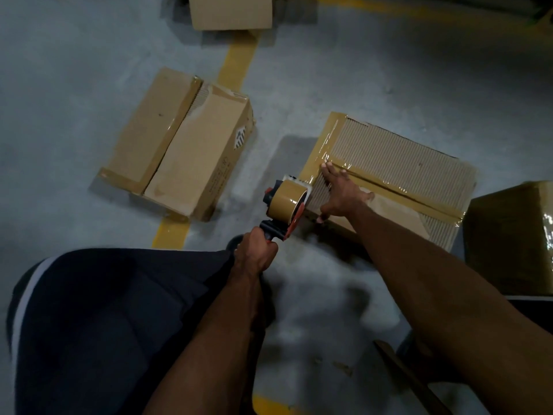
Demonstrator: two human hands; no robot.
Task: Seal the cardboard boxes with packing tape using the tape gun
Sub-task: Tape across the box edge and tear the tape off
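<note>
The left hand [258,250] clenches the tape gun [285,205] at the corrugated box [398,175], frame centre; the right hand [341,193] presses flat. A skewed pull could wrinkle the tape.

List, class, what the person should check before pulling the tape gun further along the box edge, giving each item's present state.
1. Left hand grips the red-and-black tape gun by its handle: ok.
2. Right hand lies flat on the ribbed brown cardboard box, steadying it: ok.
3. Gun's head sits at the box's near-left edge: ok.
4. Brown tape already covers the centre seam: ok.
5. Edge strip lies smooth: not ok, wrinkles show.
6. Tape left on the roll: ok.
</note>
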